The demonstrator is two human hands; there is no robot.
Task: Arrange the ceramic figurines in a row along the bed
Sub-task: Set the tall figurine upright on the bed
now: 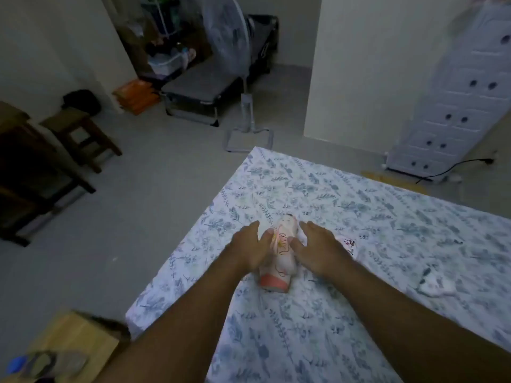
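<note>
A pale pink ceramic figurine point(280, 252) with a flower pattern and a coral base lies on its back on the bed point(387, 217), head pointing away from me. My left hand point(250, 250) rests against its left side, thumb touching the body. My right hand point(318, 248) lies flat along its right side, fingers apart. A second figurine point(347, 244) shows partly behind my right hand. A third, white with dark marks point(435, 283), lies on its side further right.
The bed carries a white sheet with blue leaf print; its corner points to a standing fan point(235, 64). A wooden stool point(80, 134) and dark table stand on the left floor. A white drawer cabinet point(456, 100) is at the right. A wooden box point(72, 344) sits near my left arm.
</note>
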